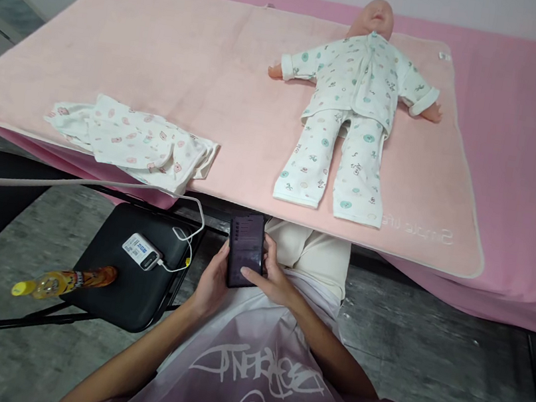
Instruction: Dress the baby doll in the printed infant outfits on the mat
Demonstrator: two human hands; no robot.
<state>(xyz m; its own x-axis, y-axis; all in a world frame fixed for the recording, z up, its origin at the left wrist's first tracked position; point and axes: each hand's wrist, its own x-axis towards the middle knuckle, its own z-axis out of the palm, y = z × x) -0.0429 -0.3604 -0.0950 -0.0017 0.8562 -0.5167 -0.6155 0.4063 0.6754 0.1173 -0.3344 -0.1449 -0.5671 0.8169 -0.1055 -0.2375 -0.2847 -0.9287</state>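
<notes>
A dark phone (245, 251) is held upright over my lap, between both hands. My left hand (214, 279) wraps round its left edge. My right hand (273, 276) grips the right edge, with the thumb resting on the lower part of the screen. Beyond the phone, a baby doll (377, 17) lies on its back on a pink blanket (210, 51), arms spread, dressed in a white patterned top (361, 80) and matching trousers (359, 168). Folded white clothes with a pink pattern (136, 141) lie at the blanket's front left.
At the lower left, a black chair (128, 227) bears a white power bank (141, 251) with a white cable (199, 207) and a yellow-capped bottle (59, 284). A pink sheet (520, 131) covers the table under the blanket. Thin black legs stand at the lower right.
</notes>
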